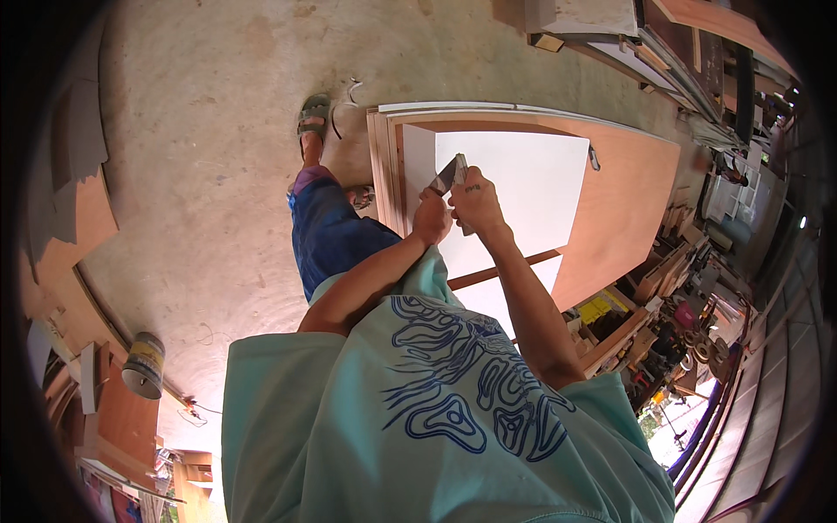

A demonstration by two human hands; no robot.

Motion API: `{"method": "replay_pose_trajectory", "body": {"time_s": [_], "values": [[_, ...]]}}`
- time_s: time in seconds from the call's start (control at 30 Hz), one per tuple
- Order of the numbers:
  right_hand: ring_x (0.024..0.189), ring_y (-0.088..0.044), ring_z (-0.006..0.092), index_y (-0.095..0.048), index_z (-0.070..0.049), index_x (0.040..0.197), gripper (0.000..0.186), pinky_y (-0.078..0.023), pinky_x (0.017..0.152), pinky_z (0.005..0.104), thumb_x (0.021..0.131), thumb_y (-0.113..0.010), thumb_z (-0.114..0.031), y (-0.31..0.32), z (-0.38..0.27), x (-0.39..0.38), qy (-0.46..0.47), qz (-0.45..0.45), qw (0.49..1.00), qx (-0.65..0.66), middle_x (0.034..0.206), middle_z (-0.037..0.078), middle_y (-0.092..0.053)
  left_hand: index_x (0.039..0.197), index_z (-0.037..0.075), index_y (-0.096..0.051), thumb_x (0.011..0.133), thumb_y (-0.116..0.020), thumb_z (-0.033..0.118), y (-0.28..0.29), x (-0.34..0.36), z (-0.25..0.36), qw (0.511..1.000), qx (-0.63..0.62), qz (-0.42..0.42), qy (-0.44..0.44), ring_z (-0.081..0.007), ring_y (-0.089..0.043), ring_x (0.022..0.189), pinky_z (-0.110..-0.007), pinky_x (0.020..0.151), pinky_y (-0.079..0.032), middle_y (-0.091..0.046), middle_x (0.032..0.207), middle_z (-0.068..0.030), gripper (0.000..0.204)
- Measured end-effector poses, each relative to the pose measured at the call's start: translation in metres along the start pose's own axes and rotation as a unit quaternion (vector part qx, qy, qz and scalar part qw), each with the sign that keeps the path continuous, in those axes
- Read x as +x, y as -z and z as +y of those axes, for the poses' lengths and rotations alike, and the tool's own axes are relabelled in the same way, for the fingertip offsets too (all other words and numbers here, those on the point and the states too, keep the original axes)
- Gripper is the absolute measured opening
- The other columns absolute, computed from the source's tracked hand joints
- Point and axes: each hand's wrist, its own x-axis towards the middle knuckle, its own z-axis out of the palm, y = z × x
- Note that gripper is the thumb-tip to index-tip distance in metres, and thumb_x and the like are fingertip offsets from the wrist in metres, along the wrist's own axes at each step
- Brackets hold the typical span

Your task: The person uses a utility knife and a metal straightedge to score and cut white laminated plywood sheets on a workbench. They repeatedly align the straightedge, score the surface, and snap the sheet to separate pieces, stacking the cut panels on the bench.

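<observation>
A thin blade (445, 179) looks like smooth grey metal; the slim, pale strip (461, 164) beside it is too small to judge. Beneath, a white sheet (532, 179) has a smooth, even face, laid over a reddish-brown wood panel (628, 200) with a flat, matt surface. The shirt (349, 410) is soft, matt teal cloth with a dark blue line print, and the trousers (336, 231) are creased blue cloth. The floor (200, 131) resembles worn concrete, mottled and stained. A can (145, 359) shows a dull, metal-looking end.

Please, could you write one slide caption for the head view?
Both bare hands grip something thin above a white panel.
</observation>
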Motion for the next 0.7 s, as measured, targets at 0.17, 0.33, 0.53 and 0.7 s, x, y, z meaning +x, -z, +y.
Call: {"method": "replay_pose_trajectory", "body": {"time_s": [0.17, 0.33, 0.53, 0.7], "values": [[0.047, -0.056, 0.0168, -0.046, 0.000, 0.092, 0.013, -0.045, 0.038, 0.0327, 0.086, -0.050, -0.010, 0.011, -0.034, -0.009, -0.081, -0.070, 0.988, 0.109, 0.067, 0.011, -0.058, 0.106, -0.018, -0.044, 0.079, -0.069, 0.018, -0.005, 0.008, -0.025, 0.995, -0.092, -0.024, -0.026, -0.0418, -0.064, 0.090, -0.041, 0.076, -0.053, -0.059, 0.101, -0.0316, 0.051], [0.047, -0.056, 0.0182, -0.048, 0.000, 0.092, 0.012, -0.044, 0.037, 0.0340, 0.084, -0.052, -0.008, 0.004, -0.029, 0.013, -0.079, -0.095, 0.984, 0.132, 0.066, 0.011, -0.057, 0.106, -0.015, -0.053, 0.078, -0.070, 0.020, 0.006, 0.017, -0.023, 0.972, -0.181, -0.149, 0.022, -0.0433, -0.062, 0.095, -0.042, 0.081, -0.052, -0.058, 0.104, -0.0329, 0.048], [0.048, -0.059, 0.0188, -0.047, 0.004, 0.094, 0.016, -0.046, 0.037, 0.0325, 0.085, -0.051, -0.009, -0.005, 0.001, 0.023, 0.027, 0.008, 1.000, 0.006, 0.066, 0.011, -0.057, 0.103, -0.014, -0.041, 0.079, -0.069, 0.016, -0.013, 0.023, -0.022, 0.994, 0.013, 0.061, -0.090, -0.0435, -0.062, 0.092, -0.042, 0.073, -0.053, -0.055, 0.101, -0.0336, 0.048], [0.048, -0.060, 0.0189, -0.047, 0.005, 0.094, 0.018, -0.048, 0.038, 0.0322, 0.086, -0.051, -0.010, 0.008, -0.020, 0.011, 0.020, -0.004, 1.000, 0.018, 0.068, 0.012, -0.059, 0.102, -0.013, -0.038, 0.080, -0.068, 0.014, 0.019, 0.011, 0.003, 0.998, -0.045, 0.038, -0.028, -0.0450, -0.061, 0.090, -0.044, 0.072, -0.053, -0.054, 0.098, -0.0329, 0.046]]}}
